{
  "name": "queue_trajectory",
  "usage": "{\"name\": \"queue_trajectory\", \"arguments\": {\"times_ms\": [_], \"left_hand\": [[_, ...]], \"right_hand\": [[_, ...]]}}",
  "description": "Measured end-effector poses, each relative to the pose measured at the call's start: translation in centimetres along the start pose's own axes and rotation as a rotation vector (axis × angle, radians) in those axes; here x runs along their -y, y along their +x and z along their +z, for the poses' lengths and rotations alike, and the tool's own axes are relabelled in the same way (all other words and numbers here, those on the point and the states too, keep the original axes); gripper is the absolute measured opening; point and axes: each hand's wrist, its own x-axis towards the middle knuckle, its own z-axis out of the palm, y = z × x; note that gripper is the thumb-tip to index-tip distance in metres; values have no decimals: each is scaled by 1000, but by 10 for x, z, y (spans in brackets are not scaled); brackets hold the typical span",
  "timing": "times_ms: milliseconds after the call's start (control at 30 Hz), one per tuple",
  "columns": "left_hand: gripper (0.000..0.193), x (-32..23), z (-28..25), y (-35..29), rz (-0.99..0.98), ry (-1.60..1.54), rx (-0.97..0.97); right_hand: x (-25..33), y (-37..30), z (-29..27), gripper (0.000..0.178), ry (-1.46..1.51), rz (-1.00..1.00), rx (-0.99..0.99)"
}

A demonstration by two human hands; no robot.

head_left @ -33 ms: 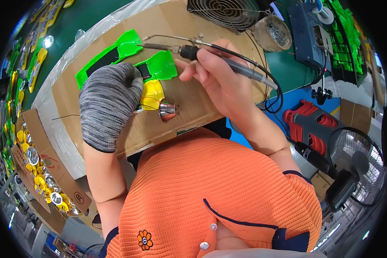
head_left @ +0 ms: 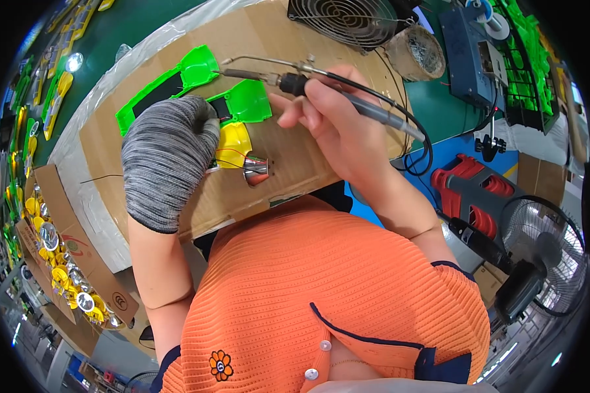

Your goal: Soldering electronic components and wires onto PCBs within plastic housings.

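Observation:
My right hand (head_left: 347, 124) grips a soldering iron (head_left: 367, 110) with a thin metal feed tube along its top. The iron's tip hangs between two green plastic housings. My left hand (head_left: 167, 154), in a grey knitted glove, is closed with thumb and fingers pinched together. What it pinches is hidden by the glove. Beyond it lies a long green housing (head_left: 196, 67) with a dark inlay; just right of its fingers is a second green housing (head_left: 249, 101). A yellow plastic part (head_left: 233, 141) with red wires and a shiny reflector cup (head_left: 256, 170) adjoins these fingers.
Cardboard (head_left: 308, 154) covers the green bench under my hands. A black fan with a wire guard (head_left: 341, 19), a round tin (head_left: 415, 52) and a blue soldering unit (head_left: 469, 59) stand beyond. A box of yellow and silver parts (head_left: 62, 268) is at left; a fan (head_left: 547, 249) at right.
My right hand and the soldering iron have shifted slightly right and toward me, so the tip sits a little farther right. My left hand and the housings have hardly moved.

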Motion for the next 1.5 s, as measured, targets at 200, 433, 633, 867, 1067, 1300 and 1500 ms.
{"name": "queue_trajectory", "arguments": {"times_ms": [200, 433, 633, 867, 1067, 1300, 1500], "left_hand": [[12, 3, 3, -7, 46, -8, -43], [13, -1, -4, -11, 91, -39, -69], [26, -22, -27, -44, 569, -227, 220], [24, -17, -2, -56, 771, 107, 195], [26, -19, 15, -36, 634, -394, -126], [21, 20, -20, -107, 132, -148, 60], [27, 68, -18, -108, -2, 79, -433]], "right_hand": [[10, -21, -7, 4, -11, -1, -88], [12, -26, -23, 11, 25, -29, -104], [8, -26, -28, 5, 97, -72, -69], [7, -27, -25, 8, 70, -92, -85], [6, -28, -22, 8, 58, -106, -107], [7, -31, -24, 4, 106, -130, -57], [12, -47, -17, 15, -76, -103, 103]]}}
